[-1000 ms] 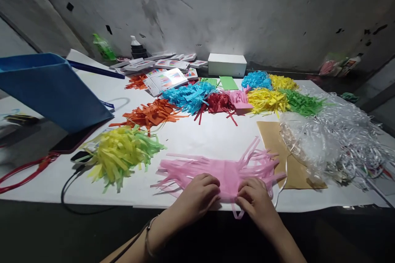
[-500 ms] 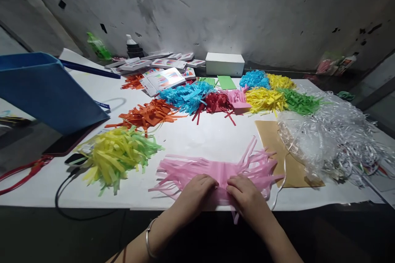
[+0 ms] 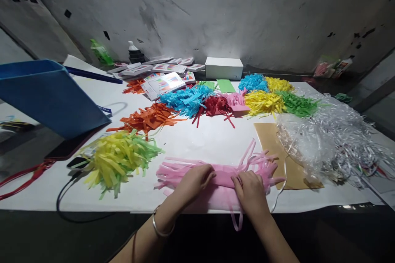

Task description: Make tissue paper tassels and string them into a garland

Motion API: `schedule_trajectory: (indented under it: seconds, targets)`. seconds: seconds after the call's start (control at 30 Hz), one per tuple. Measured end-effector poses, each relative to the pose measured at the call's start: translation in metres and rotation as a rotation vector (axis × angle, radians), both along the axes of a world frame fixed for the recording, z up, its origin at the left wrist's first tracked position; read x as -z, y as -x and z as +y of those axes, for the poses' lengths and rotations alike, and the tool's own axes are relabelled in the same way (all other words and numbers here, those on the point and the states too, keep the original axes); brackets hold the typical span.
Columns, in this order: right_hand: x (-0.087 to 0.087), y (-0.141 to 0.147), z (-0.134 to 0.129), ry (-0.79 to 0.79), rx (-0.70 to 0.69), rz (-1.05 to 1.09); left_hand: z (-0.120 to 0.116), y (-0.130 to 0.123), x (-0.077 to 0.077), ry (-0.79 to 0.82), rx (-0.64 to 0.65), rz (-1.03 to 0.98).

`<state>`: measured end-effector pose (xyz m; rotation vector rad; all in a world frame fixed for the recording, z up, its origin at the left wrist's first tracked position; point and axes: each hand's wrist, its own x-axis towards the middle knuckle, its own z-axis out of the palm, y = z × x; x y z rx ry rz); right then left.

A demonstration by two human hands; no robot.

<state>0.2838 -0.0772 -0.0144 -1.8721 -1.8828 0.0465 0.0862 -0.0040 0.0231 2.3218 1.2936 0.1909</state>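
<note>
Pink tissue paper with fringed ends lies at the table's front edge, its uncut middle folded over into a band. My left hand has its fingers curled on the left part of that band, thumb and fingertips pinching the paper. On the right part, my right hand grips the same fold with thumb and fingers closed. Fringe strips spread out to both sides, and one looped strip hangs over the front edge between my hands and the dark floor.
A yellow-green tassel bundle lies to the left, near a blue box. Orange, blue, red and yellow fringe bundles line the back with a white box. Brown paper and silvery shredded strips are on the right.
Both hands have moved slightly away from me, up the paper. The near edge of the pink middle is now folded over into a band, and a strip hangs lower in a loop.
</note>
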Motion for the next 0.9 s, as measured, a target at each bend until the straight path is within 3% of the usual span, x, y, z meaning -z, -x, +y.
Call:
schedule_trajectory:
  seconds: [0.27, 0.33, 0.47, 0.53, 0.63, 0.73, 0.83, 0.9]
  targets:
    - [-0.007, 0.007, 0.008, -0.086, 0.119, -0.111, 0.016, -0.018, 0.005, -0.053, -0.176, 0.216]
    - [-0.010, 0.008, 0.004, -0.149, 0.038, -0.129, 0.017, -0.020, 0.005, -0.067, -0.170, 0.238]
    - [-0.005, 0.011, -0.001, -0.195, -0.271, -0.160, 0.016, -0.019, 0.004, -0.108, -0.138, 0.230]
    - [0.000, 0.011, 0.000, -0.196, -0.323, -0.161, 0.012, -0.016, 0.002, -0.147, -0.124, 0.198]
    - [0.005, 0.010, 0.001, -0.208, -0.290, -0.116, 0.003, -0.011, 0.001, -0.230, -0.049, 0.117]
    - [0.003, 0.011, 0.000, -0.218, -0.245, -0.055, -0.006, -0.007, 0.007, -0.391, 0.139, 0.012]
    - [0.001, 0.016, -0.001, -0.217, -0.281, -0.051, -0.012, -0.004, 0.018, -0.534, 0.249, -0.072]
    - [0.002, 0.017, -0.001, -0.218, -0.318, -0.070, -0.014, -0.002, 0.024, -0.544, 0.271, -0.089]
